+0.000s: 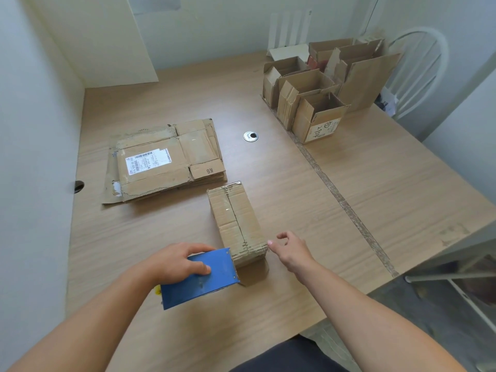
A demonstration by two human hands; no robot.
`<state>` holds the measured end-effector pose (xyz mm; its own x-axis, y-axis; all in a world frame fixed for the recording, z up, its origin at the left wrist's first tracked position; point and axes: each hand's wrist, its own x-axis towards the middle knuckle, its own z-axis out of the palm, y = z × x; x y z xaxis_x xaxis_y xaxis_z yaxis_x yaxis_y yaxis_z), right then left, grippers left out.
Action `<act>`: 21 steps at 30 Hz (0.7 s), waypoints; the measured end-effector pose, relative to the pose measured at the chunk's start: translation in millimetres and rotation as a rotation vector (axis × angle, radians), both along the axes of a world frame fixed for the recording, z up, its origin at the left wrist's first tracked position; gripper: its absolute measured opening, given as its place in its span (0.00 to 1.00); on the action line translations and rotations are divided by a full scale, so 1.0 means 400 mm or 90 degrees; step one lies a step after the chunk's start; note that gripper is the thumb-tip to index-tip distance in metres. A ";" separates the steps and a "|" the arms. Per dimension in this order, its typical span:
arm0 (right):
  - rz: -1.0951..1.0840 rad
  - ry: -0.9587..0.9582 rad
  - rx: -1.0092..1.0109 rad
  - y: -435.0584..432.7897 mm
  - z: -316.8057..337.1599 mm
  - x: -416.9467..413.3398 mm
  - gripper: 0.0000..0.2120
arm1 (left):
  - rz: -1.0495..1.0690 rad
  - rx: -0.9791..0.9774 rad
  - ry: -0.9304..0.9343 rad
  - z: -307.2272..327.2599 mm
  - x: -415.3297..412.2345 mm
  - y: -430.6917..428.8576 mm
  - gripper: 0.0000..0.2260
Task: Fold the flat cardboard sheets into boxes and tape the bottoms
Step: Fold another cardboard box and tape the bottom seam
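Note:
A small folded cardboard box (236, 218) stands upside down in the middle of the table, its bottom flaps closed with clear tape along the seam. My left hand (177, 261) grips a blue tape dispenser (204, 280) pressed against the box's near end. My right hand (291, 249) touches the box's near right corner with a fingertip, fingers loosely curled and holding nothing. A stack of flat cardboard sheets (166, 162) lies to the left behind the box, the top one bearing a white label.
Several assembled open boxes (316, 95) stand grouped at the far right of the wooden table (375, 183). A metal cable grommet (250, 136) sits mid-table. A white chair (421, 65) stands behind the boxes. A wall bounds the left side.

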<state>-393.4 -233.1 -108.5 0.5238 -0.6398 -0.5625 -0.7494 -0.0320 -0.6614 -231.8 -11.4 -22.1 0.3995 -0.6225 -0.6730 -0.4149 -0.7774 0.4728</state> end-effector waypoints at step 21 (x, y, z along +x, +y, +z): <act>-0.201 -0.121 0.243 0.057 0.059 0.002 0.05 | -0.051 0.013 -0.050 -0.019 0.014 -0.011 0.20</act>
